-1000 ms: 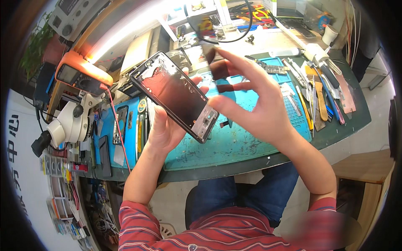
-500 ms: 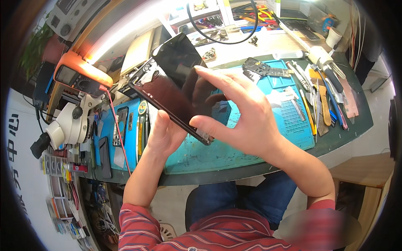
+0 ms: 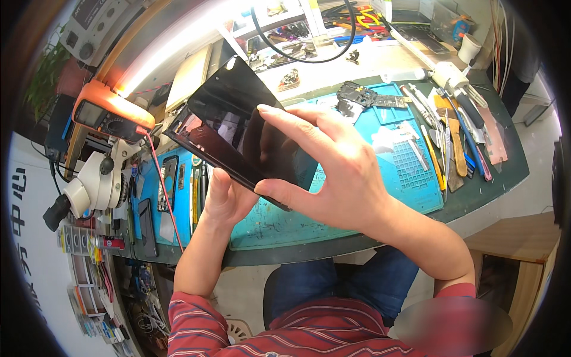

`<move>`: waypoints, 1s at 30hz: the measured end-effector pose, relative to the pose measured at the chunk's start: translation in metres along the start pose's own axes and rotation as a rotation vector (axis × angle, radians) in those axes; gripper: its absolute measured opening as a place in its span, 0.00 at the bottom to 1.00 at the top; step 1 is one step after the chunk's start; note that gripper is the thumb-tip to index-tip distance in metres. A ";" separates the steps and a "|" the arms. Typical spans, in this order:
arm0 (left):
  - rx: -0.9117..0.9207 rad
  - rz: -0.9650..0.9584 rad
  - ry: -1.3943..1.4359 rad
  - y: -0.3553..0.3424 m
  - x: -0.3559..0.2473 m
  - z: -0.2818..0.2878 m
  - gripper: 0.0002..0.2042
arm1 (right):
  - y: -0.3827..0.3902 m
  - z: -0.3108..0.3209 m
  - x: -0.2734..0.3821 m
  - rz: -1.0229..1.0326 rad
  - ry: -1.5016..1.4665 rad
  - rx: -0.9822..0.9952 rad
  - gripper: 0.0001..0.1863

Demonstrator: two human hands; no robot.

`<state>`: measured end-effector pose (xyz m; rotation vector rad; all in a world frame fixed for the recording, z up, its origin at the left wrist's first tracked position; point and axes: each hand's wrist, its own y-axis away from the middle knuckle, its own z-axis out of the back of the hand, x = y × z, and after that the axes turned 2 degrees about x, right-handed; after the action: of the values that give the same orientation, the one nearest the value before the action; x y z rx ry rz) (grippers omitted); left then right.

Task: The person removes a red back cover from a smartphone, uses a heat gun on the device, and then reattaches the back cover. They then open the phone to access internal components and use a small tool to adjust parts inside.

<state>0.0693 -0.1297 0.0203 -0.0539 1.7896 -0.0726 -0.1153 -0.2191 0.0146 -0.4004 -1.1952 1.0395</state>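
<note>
My left hand (image 3: 229,199) grips a phone frame (image 3: 189,140) from below, its thumb along the near edge and its other fingers hidden underneath. Over the frame lies a glossy black phone screen (image 3: 229,89), held at its sides by my right hand (image 3: 348,160) between the thumb and outstretched fingers. At the upper left end, the screen stands apart from the frame, and a reddish-brown inner surface shows in the gap. Both parts are tilted above the blue work mat (image 3: 273,229). Whether they touch at the near end is hidden by my right hand.
Left stand an orange multimeter (image 3: 98,110) with a red lead and a white microscope (image 3: 98,187). Another phone frame (image 3: 168,178) lies beside them. Dismantled phone parts (image 3: 360,95) sit on the mat's far side. Tweezers, brushes and several other tools (image 3: 455,143) lie right.
My right hand has moved the screen left and lower over the frame, covering more of its inner side. The gap between them looks smaller.
</note>
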 end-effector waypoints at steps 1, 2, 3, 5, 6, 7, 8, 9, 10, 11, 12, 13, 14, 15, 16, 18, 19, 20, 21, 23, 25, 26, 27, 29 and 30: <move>-0.001 0.002 0.002 0.000 0.000 0.001 0.62 | 0.000 0.000 0.000 -0.003 0.002 0.003 0.42; -0.001 0.002 0.000 0.000 0.000 0.001 0.62 | 0.000 -0.001 0.000 -0.004 0.001 0.006 0.42; 0.000 0.003 0.000 0.000 0.001 0.001 0.62 | 0.000 -0.001 -0.001 -0.005 0.003 0.008 0.42; 0.003 0.002 -0.006 0.000 0.001 0.001 0.62 | 0.000 -0.001 -0.001 -0.012 0.009 0.016 0.42; 0.004 0.002 -0.008 0.000 0.001 0.001 0.61 | 0.000 -0.001 -0.001 -0.016 0.012 0.021 0.42; 0.005 0.004 -0.009 0.001 0.001 0.002 0.61 | 0.000 -0.001 0.000 -0.021 0.016 0.027 0.42; 0.006 0.004 -0.011 0.001 0.001 0.002 0.61 | 0.000 -0.002 -0.001 -0.020 0.010 0.024 0.42; 0.009 0.005 -0.011 0.001 0.001 0.003 0.61 | 0.000 -0.002 -0.001 -0.020 0.008 0.022 0.42; 0.012 0.003 -0.013 0.000 0.002 0.003 0.61 | 0.000 -0.002 -0.002 -0.020 0.005 0.021 0.42; 0.016 0.003 -0.013 0.000 0.002 0.004 0.61 | 0.001 -0.002 -0.002 -0.019 0.007 0.022 0.42; 0.018 0.003 -0.014 0.000 0.002 0.004 0.61 | 0.001 -0.002 -0.002 -0.019 0.008 0.024 0.42; 0.021 0.003 -0.014 -0.001 0.002 0.004 0.61 | 0.001 -0.002 -0.002 -0.018 0.008 0.025 0.42; 0.025 0.003 -0.011 -0.001 0.002 0.004 0.61 | 0.000 -0.002 -0.001 -0.031 0.001 0.038 0.42; 0.028 0.003 -0.009 -0.002 0.002 0.003 0.61 | -0.001 0.000 0.001 -0.044 -0.007 0.050 0.42; 0.031 0.001 -0.004 -0.002 0.001 0.002 0.61 | -0.001 0.001 0.003 -0.057 -0.015 0.062 0.42; 0.033 0.000 0.000 -0.002 0.001 0.001 0.61 | -0.001 0.001 0.002 -0.051 -0.014 0.065 0.42; 0.031 0.001 -0.001 -0.001 0.001 0.002 0.61 | -0.001 0.001 0.002 -0.049 -0.014 0.066 0.42; 0.030 0.002 -0.001 -0.001 0.001 0.002 0.61 | -0.001 0.000 0.002 -0.041 -0.006 0.060 0.42; 0.029 0.002 -0.001 -0.001 0.001 0.001 0.61 | 0.000 0.000 0.001 -0.032 0.002 0.055 0.42; 0.030 0.003 0.003 -0.002 0.002 0.001 0.60 | 0.000 0.000 0.001 -0.027 0.010 0.055 0.42; 0.033 0.005 0.008 -0.001 0.002 0.003 0.60 | 0.000 0.000 0.002 -0.033 0.005 0.066 0.42; 0.034 0.004 0.009 -0.001 0.002 0.004 0.60 | 0.000 0.000 0.002 -0.031 0.008 0.067 0.42; 0.039 0.003 0.012 -0.001 0.003 0.005 0.59 | 0.000 0.000 0.002 -0.030 0.013 0.069 0.42; 0.045 -0.002 0.012 0.000 0.005 0.007 0.59 | 0.001 0.000 0.002 -0.028 0.013 0.073 0.42; 0.048 -0.003 0.011 0.000 0.005 0.007 0.59 | 0.001 0.000 0.001 -0.029 0.007 0.075 0.42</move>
<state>0.0750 -0.1305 0.0135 -0.0219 1.7984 -0.1183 -0.1153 -0.2178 0.0147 -0.3264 -1.1492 1.0541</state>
